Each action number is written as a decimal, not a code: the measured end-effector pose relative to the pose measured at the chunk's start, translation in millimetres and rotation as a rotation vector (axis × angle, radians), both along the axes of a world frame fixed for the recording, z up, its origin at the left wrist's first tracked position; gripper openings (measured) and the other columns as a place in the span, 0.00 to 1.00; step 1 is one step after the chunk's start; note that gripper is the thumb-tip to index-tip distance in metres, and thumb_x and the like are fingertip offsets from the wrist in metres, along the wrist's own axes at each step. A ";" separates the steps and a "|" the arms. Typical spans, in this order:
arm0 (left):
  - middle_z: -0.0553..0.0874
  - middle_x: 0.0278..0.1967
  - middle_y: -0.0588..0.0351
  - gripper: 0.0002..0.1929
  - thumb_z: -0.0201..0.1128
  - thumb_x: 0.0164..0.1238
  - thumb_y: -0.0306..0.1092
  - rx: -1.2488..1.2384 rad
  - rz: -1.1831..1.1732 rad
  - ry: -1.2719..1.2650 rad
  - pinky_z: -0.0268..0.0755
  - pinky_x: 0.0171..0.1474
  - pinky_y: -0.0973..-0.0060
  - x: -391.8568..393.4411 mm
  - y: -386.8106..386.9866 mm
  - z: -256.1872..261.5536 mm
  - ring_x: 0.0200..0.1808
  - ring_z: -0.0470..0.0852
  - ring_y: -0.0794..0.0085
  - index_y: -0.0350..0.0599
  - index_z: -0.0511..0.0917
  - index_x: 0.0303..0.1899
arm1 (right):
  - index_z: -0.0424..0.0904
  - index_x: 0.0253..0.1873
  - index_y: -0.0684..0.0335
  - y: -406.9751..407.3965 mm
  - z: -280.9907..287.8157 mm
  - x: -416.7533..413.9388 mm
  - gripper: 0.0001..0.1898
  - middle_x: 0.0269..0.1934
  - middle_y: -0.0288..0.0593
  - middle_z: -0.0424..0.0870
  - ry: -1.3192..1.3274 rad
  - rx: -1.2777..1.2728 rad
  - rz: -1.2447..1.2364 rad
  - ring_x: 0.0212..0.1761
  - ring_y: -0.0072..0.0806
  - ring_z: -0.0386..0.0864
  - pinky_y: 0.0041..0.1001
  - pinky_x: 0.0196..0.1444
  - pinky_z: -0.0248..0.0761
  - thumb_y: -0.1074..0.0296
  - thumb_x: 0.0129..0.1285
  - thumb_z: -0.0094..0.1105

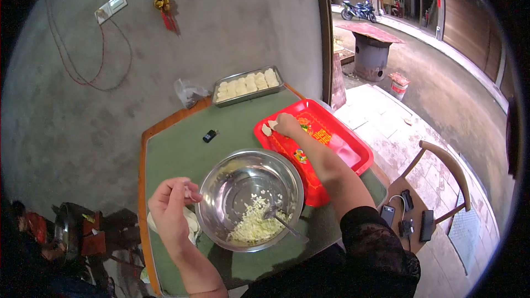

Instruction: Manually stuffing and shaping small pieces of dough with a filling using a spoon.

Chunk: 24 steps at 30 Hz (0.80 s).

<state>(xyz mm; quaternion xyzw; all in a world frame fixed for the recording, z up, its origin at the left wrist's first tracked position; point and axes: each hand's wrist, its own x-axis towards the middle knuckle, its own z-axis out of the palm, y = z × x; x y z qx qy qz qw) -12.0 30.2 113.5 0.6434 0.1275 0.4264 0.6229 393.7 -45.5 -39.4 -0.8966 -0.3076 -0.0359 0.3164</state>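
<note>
My right hand (288, 125) reaches over the red plastic tray (352, 155) and touches a pale dumpling (273, 124) near its far left corner. Another dumpling (266, 130) lies beside it. My left hand (172, 200) is raised at the left rim of a steel mixing bowl (219, 182), its fingertips bent together; whether they hold anything is unclear. Finely chopped pale green filling (256, 225) lies in the bowl, with a metal spoon (285, 224) resting in it. Partly hidden below my left hand are white, dough-like pieces (193, 225).
A metal pan (248, 98) with rows of dumplings stands at the far edge of the green-topped table (178, 149). A black key fob (210, 135) lies nearby. To the right, a wooden chair (449, 161) holds a phone (387, 215) and chargers. Another person is at lower left.
</note>
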 end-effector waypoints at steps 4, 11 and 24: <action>0.85 0.29 0.52 0.08 0.58 0.70 0.30 0.009 -0.010 -0.005 0.78 0.31 0.77 3.1 -2.6 1.5 0.25 0.82 0.75 0.34 0.81 0.38 | 0.83 0.35 0.67 -1.9 -5.5 3.6 0.12 0.35 0.62 0.83 -0.025 0.004 0.004 0.41 0.53 0.83 0.46 0.44 0.75 0.62 0.54 0.63; 0.85 0.29 0.52 0.08 0.57 0.71 0.29 0.020 -0.018 0.030 0.78 0.32 0.77 2.7 -2.2 -2.7 0.25 0.82 0.75 0.34 0.81 0.38 | 0.82 0.38 0.70 -0.4 -11.1 1.0 0.15 0.40 0.64 0.82 0.003 0.007 0.027 0.44 0.55 0.82 0.46 0.46 0.75 0.61 0.58 0.61; 0.84 0.29 0.53 0.08 0.58 0.70 0.30 0.014 0.004 0.044 0.77 0.32 0.77 6.8 -7.0 0.7 0.26 0.82 0.76 0.34 0.81 0.37 | 0.81 0.31 0.66 -11.3 -12.5 10.6 0.07 0.32 0.61 0.81 -0.148 0.053 0.090 0.40 0.54 0.81 0.45 0.42 0.74 0.69 0.51 0.61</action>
